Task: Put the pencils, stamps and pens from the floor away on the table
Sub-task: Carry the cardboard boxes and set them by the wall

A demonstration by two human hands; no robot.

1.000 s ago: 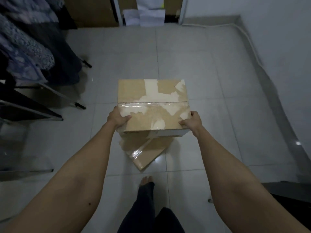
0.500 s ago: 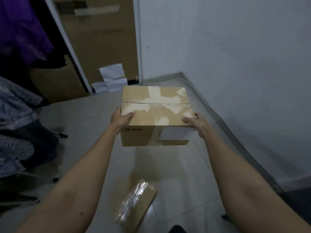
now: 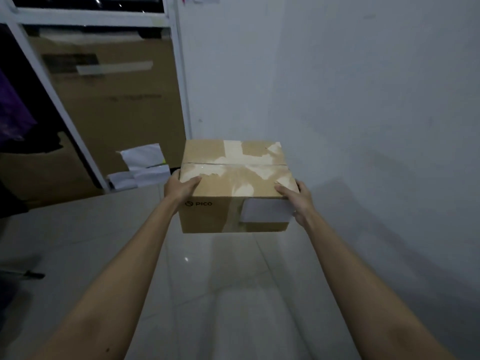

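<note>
Cardboard box (image 3: 235,188): closed, torn tape patches on top, "PICO" print and a white label on the near side; held in the air above the tiled floor (image 3: 78,242), clear of it.
Left hand (image 3: 179,187): grips the box's left near corner, thumb on the top face, fingers hidden behind the side.
Right hand (image 3: 296,197): grips the right near corner, thumb on top, fingers wrapped round the side.
Pencils, stamps, pens: not visible.
White papers (image 3: 142,165): on the floor at the base of the large carton (image 3: 111,100).
</note>
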